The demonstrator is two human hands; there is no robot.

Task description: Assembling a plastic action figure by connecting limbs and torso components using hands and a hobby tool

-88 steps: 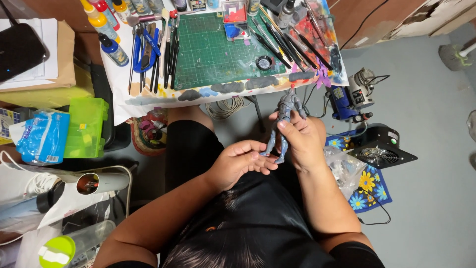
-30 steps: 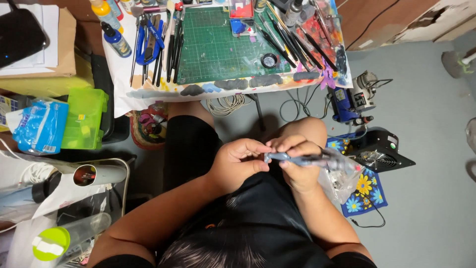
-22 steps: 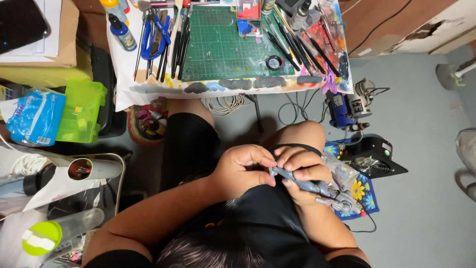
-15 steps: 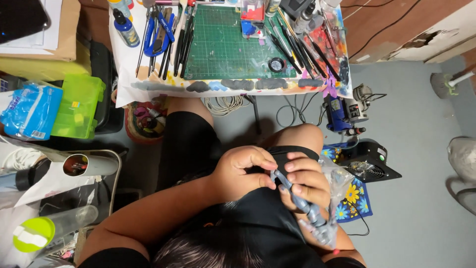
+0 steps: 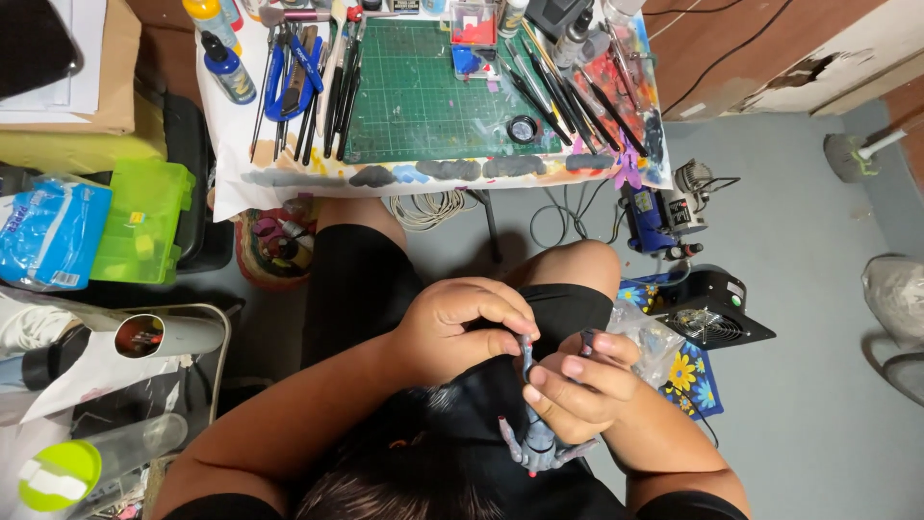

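- Grey floor is showing around your lap as you are sitting low, working at lower centre of the frame.
- Your right hand [image 5: 577, 390] is gripping the grey figurine [image 5: 535, 438], its long axis running up-frame toward your left hand [image 5: 462, 327].
- Your left hand is pinching the figurine's upper tip, just up-left of your right hand.
- Farther up, the green cutting mat [image 5: 433, 87] is lying on the table [image 5: 241, 183].

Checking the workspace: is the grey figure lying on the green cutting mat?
No, the grey figure is held over the lap by both hands, off the green cutting mat.
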